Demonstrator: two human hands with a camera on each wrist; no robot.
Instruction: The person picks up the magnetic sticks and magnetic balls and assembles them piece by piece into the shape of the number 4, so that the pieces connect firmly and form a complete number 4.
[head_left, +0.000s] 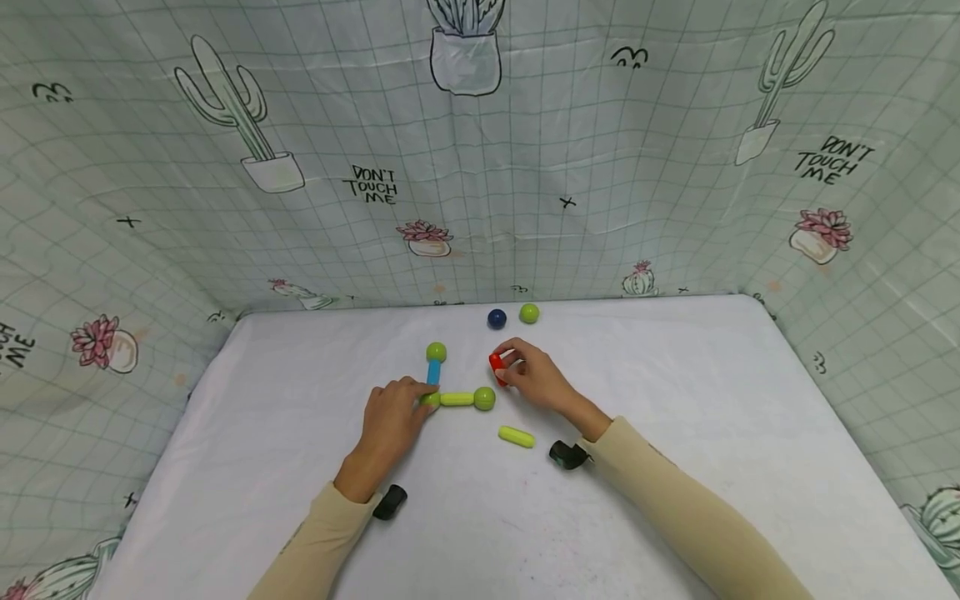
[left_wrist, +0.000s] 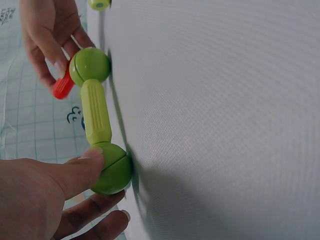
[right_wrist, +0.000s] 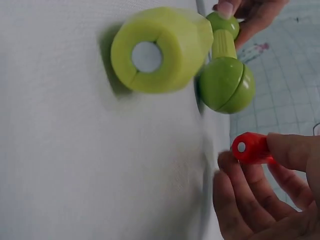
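Observation:
An L-shaped toy lies on the white table (head_left: 675, 400): a green ball (head_left: 437, 352), a blue stick (head_left: 433, 372), a corner green ball (left_wrist: 112, 170), a light green stick (head_left: 457, 399) and an end green ball (head_left: 484, 398). My left hand (head_left: 417, 400) pinches the corner ball between thumb (left_wrist: 75, 167) and fingers. Just right of the end ball, my right hand (head_left: 504, 367) pinches a short red stick (head_left: 496, 363) a little above the table. The red stick (right_wrist: 250, 148) is held apart from the end ball (right_wrist: 226, 84).
A loose light green stick (head_left: 517, 437) lies in front of the toy. A dark blue ball (head_left: 497, 318) and a green ball (head_left: 528, 313) sit near the table's back edge. Cactus-print cloth walls (head_left: 300, 167) close in three sides.

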